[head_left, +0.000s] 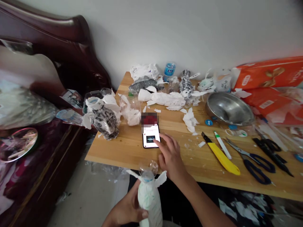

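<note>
- Your left hand (pixel 130 205) curls round the white paper-covered plastic bottle (pixel 150 201), thumb across its front — upright below the wooden tabletop's (pixel 113 151) near edge, likely for steadiness.
- Your right hand (pixel 171 156) grips nothing: index extended to the black-edged, lit phone (pixel 149 130), other fingers loosely spread; contact, can't tell.
- Phone lies face up before you, probably for easy viewing.
- Yellow plastic cutter (pixel 222 156), blue-handled steel scissors (pixel 255 162) lie right — seemingly kept handy.
</note>
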`<state>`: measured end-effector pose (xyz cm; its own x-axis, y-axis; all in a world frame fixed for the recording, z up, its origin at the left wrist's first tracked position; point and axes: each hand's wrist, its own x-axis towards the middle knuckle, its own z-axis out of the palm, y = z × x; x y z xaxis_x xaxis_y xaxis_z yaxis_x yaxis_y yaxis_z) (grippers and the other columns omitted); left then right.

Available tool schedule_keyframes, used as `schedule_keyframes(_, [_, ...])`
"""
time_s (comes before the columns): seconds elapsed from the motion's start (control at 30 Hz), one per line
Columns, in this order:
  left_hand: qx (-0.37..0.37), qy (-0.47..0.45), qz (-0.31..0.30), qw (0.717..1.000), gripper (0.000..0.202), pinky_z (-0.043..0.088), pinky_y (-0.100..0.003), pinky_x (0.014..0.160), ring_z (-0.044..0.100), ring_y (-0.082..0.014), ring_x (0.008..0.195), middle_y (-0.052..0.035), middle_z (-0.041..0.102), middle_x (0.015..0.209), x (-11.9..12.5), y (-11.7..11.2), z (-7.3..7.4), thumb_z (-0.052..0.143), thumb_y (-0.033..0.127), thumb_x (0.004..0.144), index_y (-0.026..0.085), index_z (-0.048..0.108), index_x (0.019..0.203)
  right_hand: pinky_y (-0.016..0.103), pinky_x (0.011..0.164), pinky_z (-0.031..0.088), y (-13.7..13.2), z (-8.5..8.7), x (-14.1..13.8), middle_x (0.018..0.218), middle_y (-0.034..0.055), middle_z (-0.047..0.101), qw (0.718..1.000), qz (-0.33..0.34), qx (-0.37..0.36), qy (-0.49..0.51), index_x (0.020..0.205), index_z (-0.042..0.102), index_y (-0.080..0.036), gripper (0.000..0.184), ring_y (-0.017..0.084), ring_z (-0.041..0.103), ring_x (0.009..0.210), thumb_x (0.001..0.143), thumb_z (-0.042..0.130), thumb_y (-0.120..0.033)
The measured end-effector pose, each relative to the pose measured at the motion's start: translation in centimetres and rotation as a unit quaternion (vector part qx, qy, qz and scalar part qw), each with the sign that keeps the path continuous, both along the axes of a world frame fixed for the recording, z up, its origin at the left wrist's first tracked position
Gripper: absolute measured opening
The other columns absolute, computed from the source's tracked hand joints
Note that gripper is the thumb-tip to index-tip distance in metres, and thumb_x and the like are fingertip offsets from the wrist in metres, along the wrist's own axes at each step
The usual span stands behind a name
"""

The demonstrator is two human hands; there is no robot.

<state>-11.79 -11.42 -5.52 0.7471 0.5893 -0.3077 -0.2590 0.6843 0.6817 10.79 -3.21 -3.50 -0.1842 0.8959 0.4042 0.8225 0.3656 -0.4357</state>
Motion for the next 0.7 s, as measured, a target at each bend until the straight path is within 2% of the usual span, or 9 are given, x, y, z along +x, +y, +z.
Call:
schedule_keyframes(0.07, [-0.004, -0.002, -0.017, 1.0, 0.113, 0.028, -0.058, 0.119, 0.04, -0.0436, 0.145, -0.0194, 0.047, 0.153, -0.5, 0.2, -0.2, 0.089, 0.056, 0.068, 0.025, 0.031, 0.159, 0.062, 0.113, 0.039, -0.1, 0.2, 0.1, 0.151, 0.0114, 0.045, 0.999, 0.034, -0.008, 0.009, 0.136, 0.058, -0.026, 0.061, 0.035, 0.04, 0.139, 0.082, 0.049, 0.0])
schedule_keyframes(0.1, [-0.004, -0.004, -0.027, 1.0, 0.111, 0.031, -0.058, 0.117, 0.042, -0.0437, 0.143, -0.0194, 0.049, 0.15, -0.8, 0.3, -0.3, 0.089, 0.056, 0.068, 0.025, 0.033, 0.158, 0.062, 0.114, 0.038, -0.1, 0.3, 0.2, 0.15, 0.0115, 0.045, 0.999, 0.029, -0.006, 0.016, 0.137, 0.057, -0.025, 0.061, 0.034, 0.04, 0.14, 0.082, 0.048, 0.0])
schedule_keyframes(0.23, [0.014, 0.009, -0.035, 0.999, 0.105, 0.035, -0.056, 0.113, 0.045, -0.0414, 0.142, -0.0186, 0.055, 0.145, -2.6, 0.2, -1.0, 0.088, 0.055, 0.07, 0.026, 0.036, 0.156, 0.065, 0.111, 0.04, -0.4, 0.6, 0.4, 0.146, 0.0161, 0.049, 0.999, -0.041, -0.004, 0.021, 0.143, 0.051, -0.02, 0.064, 0.035, 0.042, 0.137, 0.083, 0.048, 0.0])
schedule_keyframes(0.4, [0.002, 0.0, -0.015, 1.0, 0.101, 0.039, -0.053, 0.111, 0.046, -0.0404, 0.143, -0.0168, 0.055, 0.149, -3.5, -0.7, -1.2, 0.09, 0.052, 0.07, 0.029, 0.041, 0.154, 0.064, 0.116, 0.035, -0.9, 1.5, 0.2, 0.156, 0.0094, 0.04, 0.997, 0.063, -0.029, 0.02, 0.138, 0.059, -0.029, 0.061, 0.034, 0.036, 0.145, 0.084, 0.05, -0.001])
schedule_keyframes(0.5, [-0.013, -0.024, -0.001, 1.0, 0.104, 0.034, -0.057, 0.116, 0.043, -0.0405, 0.147, -0.0167, 0.053, 0.154, -3.3, -1.0, -1.1, 0.09, 0.054, 0.07, 0.03, 0.038, 0.156, 0.064, 0.117, 0.034, -1.1, 1.7, -0.3, 0.156, 0.0116, 0.039, 0.998, 0.055, -0.029, 0.014, 0.142, 0.056, -0.028, 0.061, 0.034, 0.036, 0.144, 0.086, 0.051, -0.003])
schedule_keyframes(0.6, [-0.009, -0.033, 0.005, 0.999, 0.095, 0.034, -0.059, 0.116, 0.047, -0.0407, 0.145, -0.0175, 0.056, 0.152, -3.2, -1.1, -1.1, 0.088, 0.055, 0.073, 0.03, 0.044, 0.153, 0.065, 0.116, 0.034, -1.3, 1.6, -0.8, 0.157, 0.0139, 0.039, 0.999, 0.043, -0.028, -0.011, 0.144, 0.054, -0.026, 0.058, 0.035, 0.037, 0.144, 0.089, 0.053, -0.008])
schedule_keyframes(0.7, [-0.002, -0.022, 0.01, 1.0, 0.094, 0.037, -0.059, 0.114, 0.048, -0.0421, 0.144, -0.0191, 0.057, 0.15, -3.2, -1.1, -1.3, 0.088, 0.056, 0.071, 0.028, 0.046, 0.15, 0.07, 0.117, 0.031, -1.2, 1.4, -1.1, 0.159, 0.0128, 0.039, 0.997, 0.044, -0.034, -0.055, 0.147, 0.052, -0.031, 0.054, 0.037, 0.035, 0.147, 0.095, 0.056, -0.017])
